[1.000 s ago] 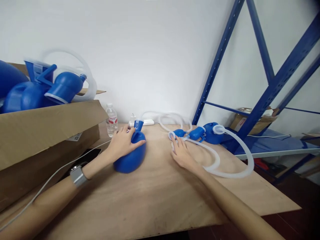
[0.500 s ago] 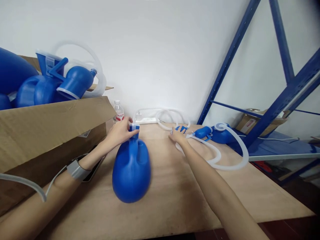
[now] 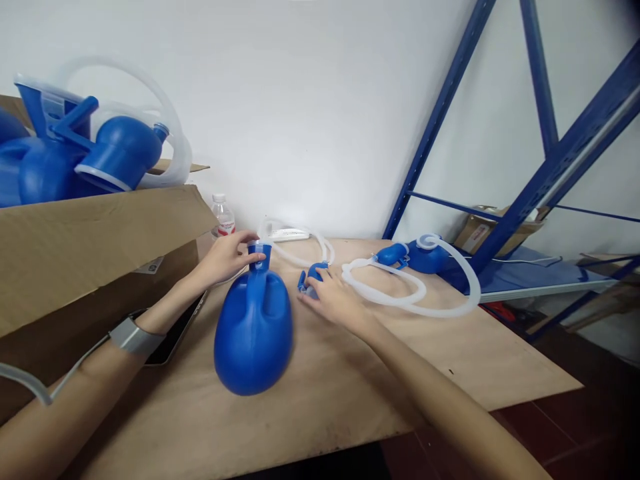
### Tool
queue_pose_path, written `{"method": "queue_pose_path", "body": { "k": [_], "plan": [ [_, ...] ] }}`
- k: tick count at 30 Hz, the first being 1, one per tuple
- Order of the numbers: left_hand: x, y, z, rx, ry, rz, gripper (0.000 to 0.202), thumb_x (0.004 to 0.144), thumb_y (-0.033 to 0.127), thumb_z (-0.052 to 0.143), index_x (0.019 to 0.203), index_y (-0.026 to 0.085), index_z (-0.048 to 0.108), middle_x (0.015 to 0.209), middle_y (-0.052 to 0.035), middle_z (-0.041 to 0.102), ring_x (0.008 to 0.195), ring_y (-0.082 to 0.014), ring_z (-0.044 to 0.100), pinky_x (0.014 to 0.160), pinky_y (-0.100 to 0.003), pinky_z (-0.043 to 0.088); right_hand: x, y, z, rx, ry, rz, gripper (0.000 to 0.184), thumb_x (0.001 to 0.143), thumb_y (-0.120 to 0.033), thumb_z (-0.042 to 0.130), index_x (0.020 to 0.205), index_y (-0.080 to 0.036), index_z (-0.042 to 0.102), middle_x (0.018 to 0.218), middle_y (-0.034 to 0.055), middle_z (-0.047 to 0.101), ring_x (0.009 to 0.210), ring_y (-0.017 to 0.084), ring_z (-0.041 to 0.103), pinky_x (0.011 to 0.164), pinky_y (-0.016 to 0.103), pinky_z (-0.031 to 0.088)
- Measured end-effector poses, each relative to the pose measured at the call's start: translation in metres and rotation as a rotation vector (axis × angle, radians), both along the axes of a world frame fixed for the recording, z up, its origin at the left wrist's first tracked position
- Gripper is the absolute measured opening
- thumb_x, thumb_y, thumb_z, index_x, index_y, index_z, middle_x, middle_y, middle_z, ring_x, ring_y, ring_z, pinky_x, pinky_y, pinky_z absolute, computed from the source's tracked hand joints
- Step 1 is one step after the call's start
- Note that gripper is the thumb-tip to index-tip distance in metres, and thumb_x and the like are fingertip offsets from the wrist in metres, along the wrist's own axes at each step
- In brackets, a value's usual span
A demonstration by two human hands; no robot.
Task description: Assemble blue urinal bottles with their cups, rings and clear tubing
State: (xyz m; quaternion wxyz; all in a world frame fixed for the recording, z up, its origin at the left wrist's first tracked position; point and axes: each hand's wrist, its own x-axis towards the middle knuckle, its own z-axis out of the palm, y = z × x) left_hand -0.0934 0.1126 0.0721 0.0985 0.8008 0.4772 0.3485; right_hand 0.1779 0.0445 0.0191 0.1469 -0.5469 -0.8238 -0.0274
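A blue plastic jug point(image 3: 254, 347) with a moulded handle lies on the wooden table, its neck pointing away from me. My left hand point(image 3: 225, 259) grips the neck, thumb on the near side. To the right of the neck, my right hand point(image 3: 336, 299) is closed over a small blue cup-shaped fitting point(image 3: 316, 271) with a little blue lever. My fingers hide part of the fitting. A translucent hose point(image 3: 287, 255) runs from behind it in a loop towards the wall.
An open cardboard box point(image 3: 100, 233) at left holds several blue jugs and fittings. A water bottle point(image 3: 223, 215) and a white power strip point(image 3: 289, 235) are by the wall. Another blue jug point(image 3: 427, 257) with a coiled hose point(image 3: 470, 293) lies right, near a blue metal shelf point(image 3: 525, 287).
My right hand has brought the blue fitting left and nearer, closer to the jug's neck, and the hose came along. My left hand stays on the neck. The view has shifted right.
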Motion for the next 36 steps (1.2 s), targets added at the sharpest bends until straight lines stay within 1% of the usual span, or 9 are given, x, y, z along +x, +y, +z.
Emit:
{"method": "queue_pose_path", "body": {
  "k": [3,6,10,13,16,23,27,31,36],
  "plan": [
    [0.006,0.0,0.006,-0.002,0.063,-0.001,0.057,0.081,0.065,0.064,0.113,0.018,0.07,0.113,-0.0102,0.075,0.1,-0.0281,0.07,0.085,-0.036,0.055,-0.007,-0.011,0.017,-0.014,0.241,0.062,0.047,0.103,-0.057,0.044,0.114,-0.019,0.07,0.124,0.0143,0.066,0.125,0.03,0.055,0.11,0.047,0.04],
    [0.017,0.001,0.009,0.1,0.206,-0.062,0.057,0.085,0.064,0.06,0.117,0.018,0.072,0.111,-0.0112,0.074,0.097,-0.0289,0.07,0.087,-0.038,0.053,-0.017,-0.005,0.025,-0.131,0.528,0.114,0.062,0.1,-0.066,0.042,0.143,-0.023,0.055,0.146,0.0122,0.057,0.137,0.029,0.05,0.116,0.047,0.036],
    [0.028,-0.001,0.008,0.196,0.357,-0.178,0.051,0.093,0.055,0.054,0.131,0.023,0.068,0.112,-0.0105,0.071,0.092,-0.026,0.069,0.086,-0.037,0.054,-0.023,0.019,0.008,-0.249,0.785,0.111,0.091,0.089,-0.07,0.06,0.161,-0.024,0.03,0.167,0.0111,0.031,0.154,0.029,0.029,0.124,0.048,0.025],
    [0.028,-0.004,0.009,0.219,0.457,-0.316,0.04,0.101,0.038,0.044,0.133,0.033,0.066,0.134,-0.0086,0.063,0.1,-0.0227,0.07,0.091,-0.034,0.053,-0.021,0.03,-0.007,-0.285,0.896,0.196,0.085,0.093,-0.067,0.056,0.162,-0.026,0.028,0.167,0.008,0.031,0.153,0.026,0.031,0.125,0.045,0.026],
    [0.024,-0.006,0.01,0.273,0.57,-0.338,0.039,0.101,0.027,0.042,0.131,0.035,0.066,0.147,-0.0079,0.056,0.112,-0.025,0.069,0.093,-0.036,0.053,-0.019,0.026,-0.01,-0.342,0.869,0.26,0.074,0.1,-0.063,0.045,0.163,-0.027,0.027,0.16,0.0079,0.045,0.148,0.026,0.041,0.125,0.046,0.026],
    [0.022,-0.002,0.004,0.407,0.681,-0.282,0.042,0.097,0.013,0.045,0.13,0.032,0.062,0.144,-0.0111,0.059,0.113,-0.0265,0.069,0.095,-0.04,0.054,-0.02,0.007,0.003,-0.385,0.781,0.142,0.064,0.103,-0.06,0.041,0.161,-0.037,0.026,0.142,0.0042,0.064,0.136,0.029,0.055,0.117,0.054,0.032],
    [0.029,-0.008,0.004,0.392,0.681,-0.27,0.033,0.1,0.022,0.043,0.122,0.029,0.065,0.137,-0.0097,0.061,0.116,-0.026,0.065,0.094,-0.04,0.054,-0.022,0.007,0.001,-0.362,0.781,0.137,0.063,0.103,-0.061,0.042,0.16,-0.038,0.029,0.14,0.003,0.065,0.136,0.028,0.055,0.117,0.054,0.031],
    [0.042,-0.012,-0.002,0.456,0.613,-0.294,0.033,0.103,0.039,0.041,0.107,0.023,0.07,0.121,-0.0134,0.065,0.116,-0.0309,0.058,0.099,-0.048,0.05,-0.023,0.007,-0.003,-0.325,0.761,0.136,0.062,0.103,-0.06,0.041,0.16,-0.037,0.028,0.14,0.0033,0.064,0.135,0.028,0.055,0.115,0.051,0.035],
    [0.055,-0.004,-0.015,0.525,0.542,-0.246,0.036,0.104,0.034,0.043,0.092,0.018,0.073,0.114,-0.0171,0.065,0.117,-0.033,0.055,0.1,-0.052,0.048,-0.028,0.003,-0.002,-0.339,0.712,0.08,0.063,0.104,-0.061,0.037,0.161,-0.038,0.024,0.14,0.0045,0.064,0.132,0.031,0.058,0.112,0.055,0.036]
  ]
}}
